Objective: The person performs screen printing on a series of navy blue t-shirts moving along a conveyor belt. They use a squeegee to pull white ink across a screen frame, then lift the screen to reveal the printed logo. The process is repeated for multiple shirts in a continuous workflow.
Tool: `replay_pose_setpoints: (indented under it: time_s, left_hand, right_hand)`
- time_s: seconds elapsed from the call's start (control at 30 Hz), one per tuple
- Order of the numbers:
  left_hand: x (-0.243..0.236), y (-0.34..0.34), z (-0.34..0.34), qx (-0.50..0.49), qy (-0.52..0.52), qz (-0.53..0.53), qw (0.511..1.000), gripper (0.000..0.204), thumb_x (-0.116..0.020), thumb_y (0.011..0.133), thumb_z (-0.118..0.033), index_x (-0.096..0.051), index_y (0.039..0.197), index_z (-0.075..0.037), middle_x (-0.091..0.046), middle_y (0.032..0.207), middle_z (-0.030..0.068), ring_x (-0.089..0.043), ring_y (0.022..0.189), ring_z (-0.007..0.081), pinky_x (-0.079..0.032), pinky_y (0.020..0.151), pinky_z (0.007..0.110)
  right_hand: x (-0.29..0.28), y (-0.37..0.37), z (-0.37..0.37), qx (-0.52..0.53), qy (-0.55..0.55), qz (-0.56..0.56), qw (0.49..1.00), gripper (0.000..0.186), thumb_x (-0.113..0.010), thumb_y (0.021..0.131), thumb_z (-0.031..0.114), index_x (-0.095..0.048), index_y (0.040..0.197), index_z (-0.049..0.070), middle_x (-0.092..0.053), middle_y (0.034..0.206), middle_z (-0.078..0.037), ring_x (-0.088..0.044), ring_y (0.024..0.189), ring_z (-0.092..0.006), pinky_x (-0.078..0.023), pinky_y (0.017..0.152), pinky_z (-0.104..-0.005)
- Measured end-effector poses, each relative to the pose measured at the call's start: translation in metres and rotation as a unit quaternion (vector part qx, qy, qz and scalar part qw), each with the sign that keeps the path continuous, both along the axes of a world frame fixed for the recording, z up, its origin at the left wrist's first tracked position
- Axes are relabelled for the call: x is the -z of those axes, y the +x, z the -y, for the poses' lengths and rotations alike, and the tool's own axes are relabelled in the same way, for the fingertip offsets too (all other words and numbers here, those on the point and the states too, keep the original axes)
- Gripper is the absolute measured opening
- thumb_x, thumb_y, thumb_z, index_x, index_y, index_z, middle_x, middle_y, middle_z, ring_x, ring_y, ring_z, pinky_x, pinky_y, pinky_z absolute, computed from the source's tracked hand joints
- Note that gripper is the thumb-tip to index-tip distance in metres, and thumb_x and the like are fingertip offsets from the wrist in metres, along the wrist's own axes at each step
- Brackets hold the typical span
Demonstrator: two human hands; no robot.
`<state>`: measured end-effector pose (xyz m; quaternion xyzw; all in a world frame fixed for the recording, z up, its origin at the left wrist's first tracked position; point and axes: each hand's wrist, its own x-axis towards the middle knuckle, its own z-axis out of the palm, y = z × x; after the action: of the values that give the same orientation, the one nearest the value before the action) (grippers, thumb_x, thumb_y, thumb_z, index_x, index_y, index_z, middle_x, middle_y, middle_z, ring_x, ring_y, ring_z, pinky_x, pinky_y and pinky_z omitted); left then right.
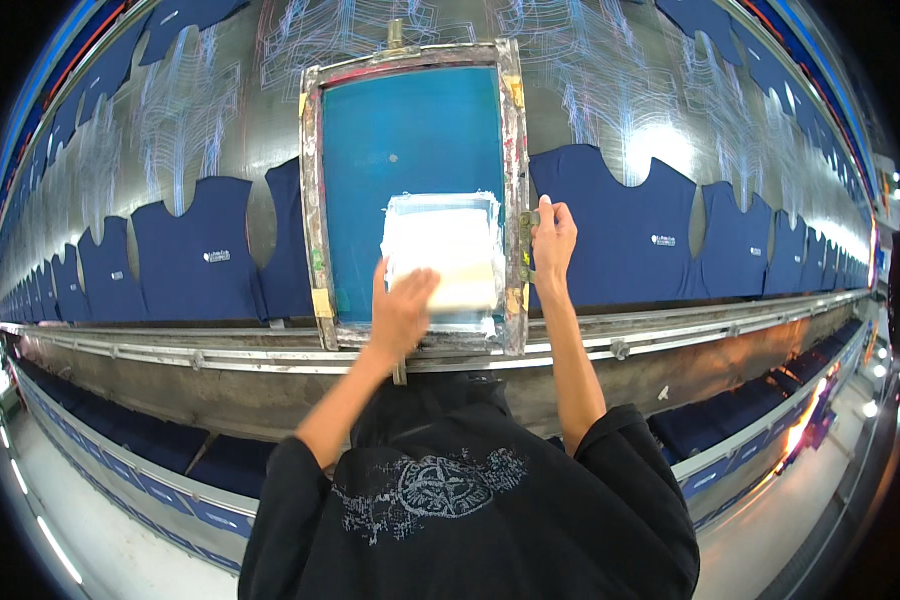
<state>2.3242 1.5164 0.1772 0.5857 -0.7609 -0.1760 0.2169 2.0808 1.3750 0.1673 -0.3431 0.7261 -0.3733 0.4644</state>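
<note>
A screen-printing frame [312,200] with blue mesh [410,130] lies over the dark blue fabric on the long table in front of me. White ink [435,230] covers a patch in the lower right of the mesh. My left hand [405,305] is closed on a pale squeegee [465,287] at the near part of that patch; both are a little blurred. At the frame's right side, my right hand [555,240] is closed around a small handle [529,235], mostly hidden by the fingers.
Navy garment pieces [195,245] with small white prints lie in a row to both sides, another piece [610,230] right beside the frame. A metal rail [600,348] runs along the table's near edge. Dark folded fabric [715,425] lies on a lower shelf close to me.
</note>
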Motion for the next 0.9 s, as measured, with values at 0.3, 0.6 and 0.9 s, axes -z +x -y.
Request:
replay_pose_setpoints:
  time_s: [0.3, 0.6, 0.9]
  left_hand:
    - [-0.026, 0.2, -0.063, -0.043, 0.06, 0.037, 0.997, 0.061, -0.062, 0.06, 0.009, -0.074, 0.117, -0.007, -0.075, 0.12, 0.0095, -0.067, 0.122, 0.0238, -0.012, 0.128, 0.054]
    - [-0.028, 0.431, -0.109, -0.038, 0.048, 0.069, 0.996, 0.059, -0.067, 0.068, 0.007, -0.071, 0.125, -0.008, -0.074, 0.122, 0.0122, -0.066, 0.122, 0.0248, -0.014, 0.128, 0.054]
    - [-0.008, 0.475, -0.096, 0.012, 0.102, 0.005, 0.995, 0.046, -0.065, 0.07, 0.001, -0.074, 0.114, -0.008, -0.076, 0.112, 0.0123, -0.069, 0.111, 0.0276, -0.02, 0.124, 0.056]
  right_hand:
    - [0.018, 0.233, -0.051, -0.001, -0.196, -0.079, 0.977, 0.024, -0.061, 0.099, 0.022, -0.056, 0.086, 0.003, -0.058, 0.068, -0.017, -0.057, 0.059, -0.0319, -0.044, 0.059, -0.0449]
    - [0.02, 0.467, -0.098, 0.011, -0.137, -0.005, 0.99, 0.025, -0.059, 0.1, 0.027, -0.055, 0.088, 0.006, -0.059, 0.065, -0.018, -0.058, 0.057, -0.0375, -0.042, 0.059, -0.0498]
    - [0.057, 0.491, -0.094, -0.062, -0.114, -0.217, 0.968, 0.023, -0.053, 0.102, 0.032, -0.058, 0.1, 0.009, -0.066, 0.076, -0.026, -0.065, 0.076, -0.0518, -0.049, 0.071, -0.0595]
